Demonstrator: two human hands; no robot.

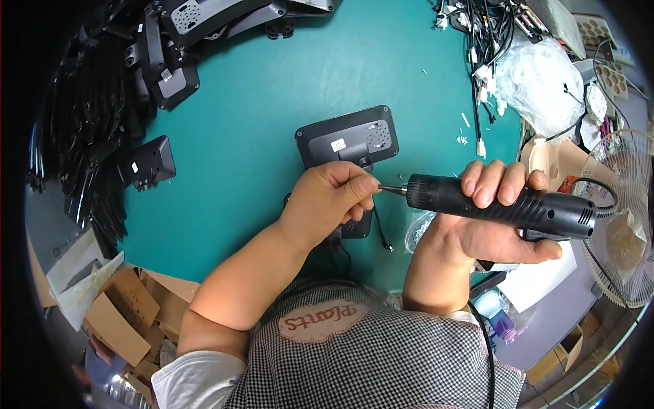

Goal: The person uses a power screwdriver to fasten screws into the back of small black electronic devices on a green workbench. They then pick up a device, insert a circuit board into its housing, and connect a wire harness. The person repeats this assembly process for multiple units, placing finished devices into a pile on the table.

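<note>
In my right hand [490,218] lies a black electric screwdriver [443,193], held level with its bit pointing left. The fingers of my left hand [334,201] are pinched together at the tip of that bit; anything between them is too small to make out. Just beyond my left hand a black rectangular device housing [320,146] rests on the table, with a perforated speaker patch and a white label. Another black part [357,228] shows below my left hand, mostly covered by it, and a short cable with a connector [388,247] trails from it.
The green tabletop [238,136] carries loose screws [462,140] at the right. A clear bag of screws [417,228] sits beside my right wrist. Black housings [178,85] pile up at the left. Cable bundles [484,54], a plastic bag [545,82] and a fan [623,225] line the right.
</note>
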